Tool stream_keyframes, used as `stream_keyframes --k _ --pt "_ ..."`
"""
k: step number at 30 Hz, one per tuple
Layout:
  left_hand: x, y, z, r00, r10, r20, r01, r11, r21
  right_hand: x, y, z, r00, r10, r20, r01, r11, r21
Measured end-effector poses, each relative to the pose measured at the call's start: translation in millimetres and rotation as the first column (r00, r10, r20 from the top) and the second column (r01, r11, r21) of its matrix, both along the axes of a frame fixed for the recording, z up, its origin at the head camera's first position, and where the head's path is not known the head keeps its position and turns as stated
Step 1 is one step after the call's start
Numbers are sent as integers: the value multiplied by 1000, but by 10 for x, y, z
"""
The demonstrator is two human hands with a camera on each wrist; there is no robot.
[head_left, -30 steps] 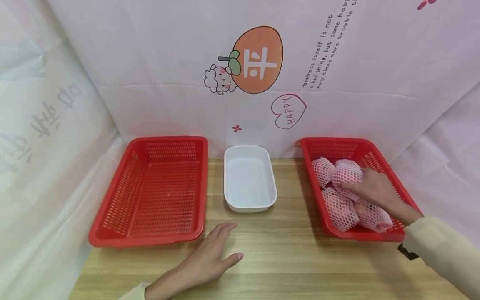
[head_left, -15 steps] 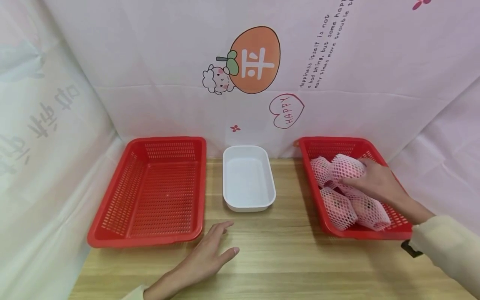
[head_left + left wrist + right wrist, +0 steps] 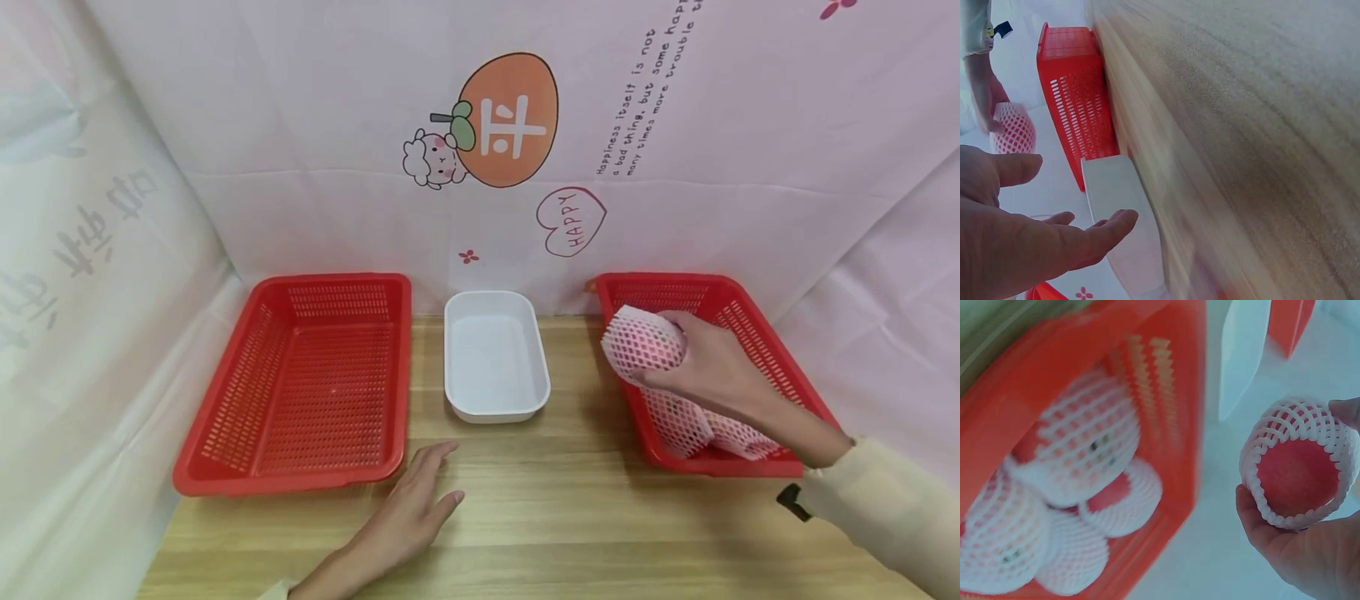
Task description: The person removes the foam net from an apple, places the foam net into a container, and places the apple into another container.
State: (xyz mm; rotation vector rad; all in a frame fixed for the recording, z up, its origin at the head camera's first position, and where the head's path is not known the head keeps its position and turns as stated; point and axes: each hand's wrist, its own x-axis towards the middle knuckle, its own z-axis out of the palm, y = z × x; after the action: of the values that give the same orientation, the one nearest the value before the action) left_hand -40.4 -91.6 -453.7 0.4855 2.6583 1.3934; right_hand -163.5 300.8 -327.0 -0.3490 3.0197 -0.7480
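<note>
My right hand [image 3: 708, 362] grips a round red fruit [image 3: 645, 340] in a pink-and-white foam net, above the left side of the right red basket [image 3: 720, 465]. In the right wrist view, bare red skin [image 3: 1297, 478] shows through the net's open end, with thumb and fingers around its sides. Several more netted fruits [image 3: 1088, 440] lie in that basket. My left hand [image 3: 408, 512] holds nothing, its fingers apart and relaxed, over the wooden table [image 3: 540, 517] near the left basket's front right corner. What variety the fruit is cannot be told.
Between the baskets stands a white plastic tub [image 3: 497, 417] with nothing in it. At the left is a second red basket [image 3: 330, 392], also without contents. White printed cloth [image 3: 337, 217] rises behind and at both sides.
My right hand has lifted a netted fruit out of the pile and carried it leftward, toward the basket's left rim. The left hand stays nearly still.
</note>
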Motion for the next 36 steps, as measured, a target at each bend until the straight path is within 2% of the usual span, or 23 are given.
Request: stream_keyframes --k 8,14,20,30,36 --pt "-14 7 -23 1000 9 -21 -9 1000 4 154 -347 -55 988 130 -78 -134 990 -46" --pt "-34 2 -20 1000 4 -4 -4 1000 15 261 -563 -164 972 205 -111 -213 975 -61" --pt "-51 6 -17 999 -2 54 -1 998 55 387 -770 -390 948 285 -142 -294 955 -45" --pt "-37 24 -34 998 16 59 -21 995 96 569 -989 -838 911 385 -146 -397 916 -59" --pt "-41 34 -52 997 15 72 -24 993 116 638 -1092 -1054 891 442 -104 -450 888 -88"
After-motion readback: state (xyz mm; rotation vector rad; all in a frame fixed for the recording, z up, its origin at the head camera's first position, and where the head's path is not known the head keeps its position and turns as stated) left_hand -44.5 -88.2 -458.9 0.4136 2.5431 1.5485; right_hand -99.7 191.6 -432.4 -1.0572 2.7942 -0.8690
